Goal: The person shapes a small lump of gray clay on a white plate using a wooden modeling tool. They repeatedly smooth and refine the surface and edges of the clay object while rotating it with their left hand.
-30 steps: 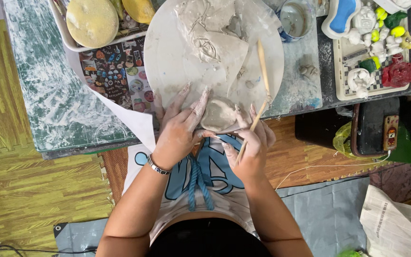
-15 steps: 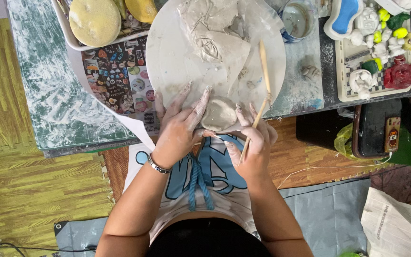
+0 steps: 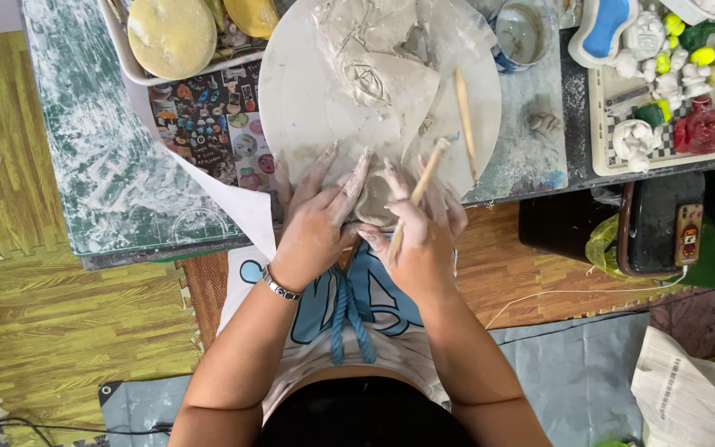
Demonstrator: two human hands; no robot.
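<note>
the left hand point(image 3: 318, 228) has its grip spread flat, fingers splayed and smeared with clay, pressing on a small grey clay lump point(image 3: 371, 203) at the near edge of the round board point(image 3: 308, 108); the right hand point(image 3: 419, 240) closes its grip on a thin wooden stick point(image 3: 415, 197), which slants up and away over the lump, while its other fingers rest against the lump's right side. the two hands touch each other over the clay, at the near edge of the counter point(image 3: 109, 182), about midway along it

going from the left edge of the counter: a bare, white-streaked green stretch, then at the far edge a tray point(image 3: 122, 58) with round yellow sponges point(image 3: 171, 35) in it, and just beside it a sheet of colourful stickers point(image 3: 213, 124) running under the board. on the far part of the round board lies a large grey clay slab point(image 3: 374, 58) with shapes scratched into it, and to its right a second wooden stick point(image 3: 466, 120) lies loose on the board. past the board's far right rim stands a cup of murky water point(image 3: 523, 33), and a small clay scrap point(image 3: 544, 124) sits on the counter near it. toward the right edge a checkered tray point(image 3: 606, 141) carries small white, yellow, green and red figurines point(image 3: 672, 83)

a silver bracelet point(image 3: 279, 284) circles the left wrist
</note>
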